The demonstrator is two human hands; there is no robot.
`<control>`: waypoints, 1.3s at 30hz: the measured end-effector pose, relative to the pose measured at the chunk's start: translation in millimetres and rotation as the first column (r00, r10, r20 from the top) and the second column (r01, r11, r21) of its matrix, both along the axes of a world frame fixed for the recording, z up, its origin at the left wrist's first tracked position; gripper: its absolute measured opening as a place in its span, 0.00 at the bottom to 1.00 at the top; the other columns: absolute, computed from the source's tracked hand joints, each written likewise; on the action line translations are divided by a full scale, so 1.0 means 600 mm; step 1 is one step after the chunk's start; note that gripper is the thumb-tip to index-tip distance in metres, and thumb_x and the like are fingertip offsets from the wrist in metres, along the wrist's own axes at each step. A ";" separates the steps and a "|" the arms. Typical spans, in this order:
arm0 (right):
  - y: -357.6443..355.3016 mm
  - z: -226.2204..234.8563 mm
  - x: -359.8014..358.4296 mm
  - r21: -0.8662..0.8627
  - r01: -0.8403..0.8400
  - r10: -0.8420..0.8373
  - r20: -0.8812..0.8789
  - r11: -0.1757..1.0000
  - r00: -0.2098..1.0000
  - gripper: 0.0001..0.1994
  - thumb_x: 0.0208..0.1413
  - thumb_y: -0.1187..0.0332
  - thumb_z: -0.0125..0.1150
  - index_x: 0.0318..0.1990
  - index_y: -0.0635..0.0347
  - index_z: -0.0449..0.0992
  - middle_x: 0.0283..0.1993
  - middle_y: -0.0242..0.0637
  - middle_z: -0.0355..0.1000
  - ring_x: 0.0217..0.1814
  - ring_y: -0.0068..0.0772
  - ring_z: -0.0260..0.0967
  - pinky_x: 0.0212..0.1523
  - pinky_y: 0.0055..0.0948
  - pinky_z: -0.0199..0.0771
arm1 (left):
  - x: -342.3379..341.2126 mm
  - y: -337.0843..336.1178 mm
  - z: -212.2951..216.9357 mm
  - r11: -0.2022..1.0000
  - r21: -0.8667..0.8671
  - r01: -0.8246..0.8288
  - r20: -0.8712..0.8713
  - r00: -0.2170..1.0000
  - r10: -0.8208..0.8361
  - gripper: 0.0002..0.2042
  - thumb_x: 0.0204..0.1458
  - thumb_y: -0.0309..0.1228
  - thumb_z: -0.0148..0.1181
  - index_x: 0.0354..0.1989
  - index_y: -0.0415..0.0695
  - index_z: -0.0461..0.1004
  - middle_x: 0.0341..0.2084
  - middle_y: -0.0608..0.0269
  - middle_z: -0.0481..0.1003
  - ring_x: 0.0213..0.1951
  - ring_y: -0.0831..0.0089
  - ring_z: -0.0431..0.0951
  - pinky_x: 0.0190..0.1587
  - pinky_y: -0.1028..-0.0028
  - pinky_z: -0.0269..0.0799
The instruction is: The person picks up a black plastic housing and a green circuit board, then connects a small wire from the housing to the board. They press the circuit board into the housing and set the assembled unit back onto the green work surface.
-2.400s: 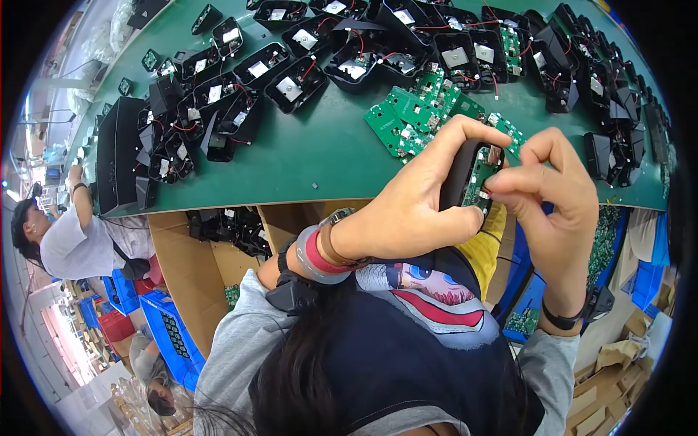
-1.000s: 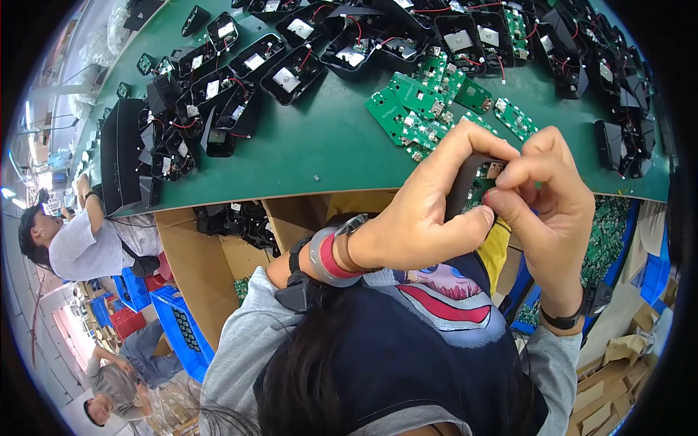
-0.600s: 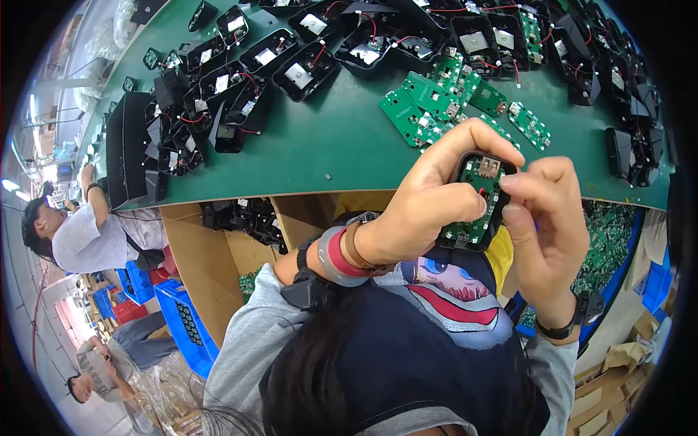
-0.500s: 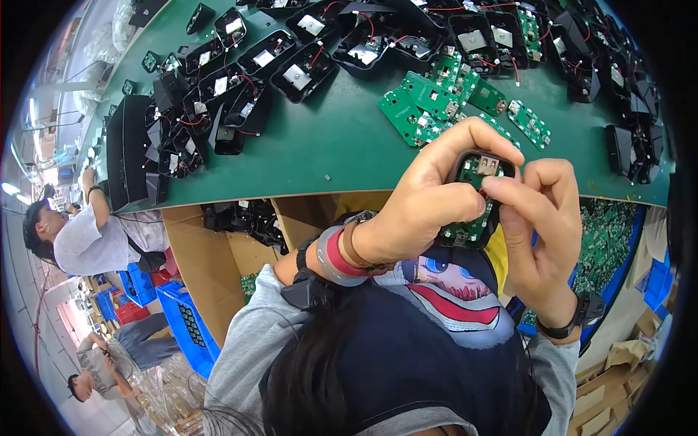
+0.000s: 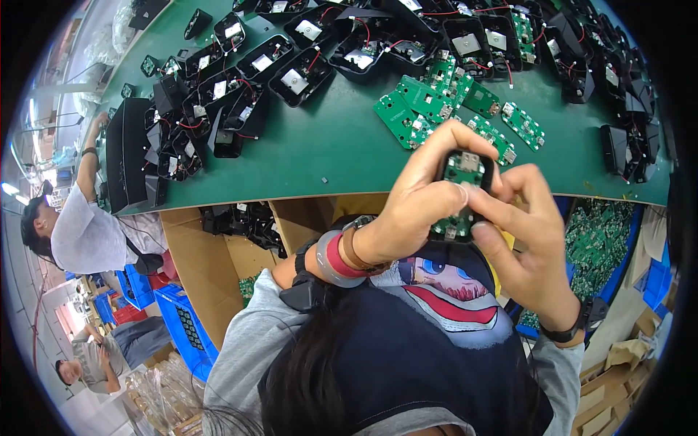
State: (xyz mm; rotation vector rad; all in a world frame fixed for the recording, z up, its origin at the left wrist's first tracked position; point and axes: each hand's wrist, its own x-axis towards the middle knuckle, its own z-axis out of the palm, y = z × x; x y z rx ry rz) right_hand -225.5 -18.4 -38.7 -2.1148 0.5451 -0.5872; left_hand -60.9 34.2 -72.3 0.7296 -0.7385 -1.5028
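A small black plastic housing with a green circuit board (image 5: 462,172) seated in it is held up over the table's near edge. A metal port shows at the board's far end. My left hand (image 5: 418,200) is closed round the housing, its index finger curled over the far end and its thumb lying on the board. My right hand (image 5: 534,240) presses index fingertip and thumb at the board's right side, beside my left thumb. Whether a small part is between these fingertips is hidden. Beyond my hands lies a loose pile of green circuit boards (image 5: 422,98).
Several open black housings (image 5: 294,80) with red wires line the green table's (image 5: 305,156) far side. Below its edge stand a cardboard box (image 5: 200,254) of black parts and a blue bin of circuit boards (image 5: 600,240). One person (image 5: 80,225) is at the far left, another (image 5: 98,360) below.
Both my hands and the housing have shifted slightly left. My right thumb has come up against the housing's side. At the left, one person's arm has reached farther out.
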 end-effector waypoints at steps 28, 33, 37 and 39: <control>-0.395 0.084 0.193 -0.314 0.138 -0.212 -0.216 0.939 0.953 0.16 0.51 0.72 0.46 0.48 0.59 0.71 0.31 0.30 0.69 0.29 0.21 0.63 0.29 0.25 0.66 | 0.027 -0.022 0.022 0.958 -0.221 -0.181 0.333 0.910 0.249 0.27 0.48 0.25 0.50 0.59 0.39 0.54 0.54 0.58 0.60 0.51 0.73 0.61 0.46 0.75 0.61; -0.533 0.013 0.317 -0.354 -0.227 -0.039 -0.607 0.907 0.794 0.17 0.48 0.79 0.47 0.45 0.58 0.75 0.44 0.44 0.74 0.47 0.41 0.69 0.51 0.33 0.65 | 0.064 -0.009 0.019 0.958 -0.202 -0.202 0.339 0.904 0.262 0.19 0.50 0.21 0.49 0.52 0.38 0.62 0.51 0.59 0.62 0.48 0.75 0.64 0.46 0.77 0.62; -0.556 -0.018 0.321 -0.481 -0.149 -0.100 -0.454 0.864 0.885 0.23 0.51 0.76 0.49 0.58 0.52 0.66 0.56 0.44 0.66 0.56 0.40 0.63 0.55 0.31 0.63 | 0.108 0.017 0.013 0.959 -0.079 -0.271 0.322 0.904 0.282 0.16 0.50 0.20 0.48 0.50 0.36 0.64 0.46 0.59 0.68 0.45 0.75 0.67 0.48 0.76 0.63; -0.542 0.016 0.279 -0.466 -0.072 -0.080 -0.298 0.882 0.951 0.25 0.52 0.72 0.51 0.61 0.54 0.60 0.61 0.40 0.61 0.59 0.39 0.60 0.60 0.31 0.58 | 0.121 0.024 0.012 0.959 -0.065 -0.277 0.343 0.896 0.282 0.16 0.51 0.21 0.48 0.49 0.36 0.64 0.43 0.59 0.69 0.43 0.75 0.68 0.47 0.76 0.65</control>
